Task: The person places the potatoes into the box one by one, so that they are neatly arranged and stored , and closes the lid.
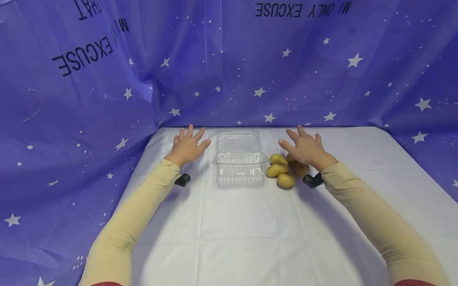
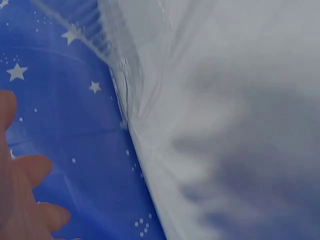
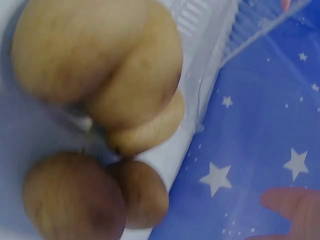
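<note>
A clear plastic clamshell box (image 1: 239, 165) stands on the table with its lid (image 1: 239, 142) raised toward the back. Several potatoes (image 1: 286, 181) lie in a cluster against its right side. To the left of the box, my left hand (image 1: 187, 147) is spread with straight fingers and holds nothing. My right hand (image 1: 305, 149) hovers over the rear potatoes, fingers spread, partly covering them. In the right wrist view the potatoes (image 3: 75, 195) show close up, with fingertips (image 3: 285, 202) at the lower right. The left wrist view catches the box's ribbed side (image 2: 117, 35) and a few fingers (image 2: 35, 170).
A white cloth (image 1: 250, 230) covers the table. Behind it and along the left hangs a blue-purple curtain (image 1: 222, 71) with stars and lettering. Black wrist devices (image 1: 183, 180) sit under both forearms.
</note>
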Tool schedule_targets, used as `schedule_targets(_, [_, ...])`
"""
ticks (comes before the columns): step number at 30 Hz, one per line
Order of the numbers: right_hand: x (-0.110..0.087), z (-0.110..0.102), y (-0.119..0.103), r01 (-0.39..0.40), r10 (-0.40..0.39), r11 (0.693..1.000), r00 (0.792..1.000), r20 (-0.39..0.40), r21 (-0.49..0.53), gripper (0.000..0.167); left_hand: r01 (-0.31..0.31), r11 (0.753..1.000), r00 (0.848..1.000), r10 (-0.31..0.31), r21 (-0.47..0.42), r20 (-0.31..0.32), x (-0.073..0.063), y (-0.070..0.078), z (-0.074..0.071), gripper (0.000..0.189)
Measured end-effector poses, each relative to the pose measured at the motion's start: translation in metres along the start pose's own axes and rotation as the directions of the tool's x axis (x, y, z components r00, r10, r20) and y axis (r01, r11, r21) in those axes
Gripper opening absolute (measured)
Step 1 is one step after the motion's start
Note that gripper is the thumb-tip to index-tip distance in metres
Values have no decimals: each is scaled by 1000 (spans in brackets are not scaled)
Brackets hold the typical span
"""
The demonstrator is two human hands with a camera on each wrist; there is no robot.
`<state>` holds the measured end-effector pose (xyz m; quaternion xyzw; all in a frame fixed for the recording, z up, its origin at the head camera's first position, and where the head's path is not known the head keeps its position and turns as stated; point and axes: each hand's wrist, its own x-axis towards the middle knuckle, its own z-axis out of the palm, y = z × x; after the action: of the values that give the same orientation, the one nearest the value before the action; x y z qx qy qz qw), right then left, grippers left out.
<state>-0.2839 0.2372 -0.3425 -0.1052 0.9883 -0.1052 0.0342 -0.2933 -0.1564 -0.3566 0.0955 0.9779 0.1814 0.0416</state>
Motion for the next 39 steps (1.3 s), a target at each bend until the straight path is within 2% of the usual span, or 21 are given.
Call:
schedule_targets(11, [-12,12,-23,108,-107,994,994,-18,29,76,-24,992,1000,24,-123,3,-8,14,14,72])
schedule_targets(18, [-21,18,-37,170,-168,984,985,-46,52,69,-10,968,1000,13,-253,7,-13,18,21,72])
schedule_targets(24, [-25,24,-45,204,-202,977,979,-41,57,68,19,949,1000,-19,-314,3,-14,21,28,69])
schedule_targets(26, [-26,27,-47,209,-208,976,978,-34,61,67,40,933,999,-35,-357,21,-14,22,30,69])
schedule_targets(29, [-27,31,-49,219,-218,973,976,-26,68,65,83,887,996,-57,-453,73,-15,23,34,68])
schedule_targets(33, [-30,35,-51,227,-226,971,974,-20,71,64,174,768,983,-93,-616,161,-14,24,39,65])
schedule_targets(36, [-32,36,-53,232,-230,969,973,-29,80,62,224,672,973,-117,-706,197,-13,25,43,63])
schedule_targets(39, [-34,38,-54,246,-242,965,969,-47,96,60,237,614,971,-125,-753,203,-14,27,46,61])
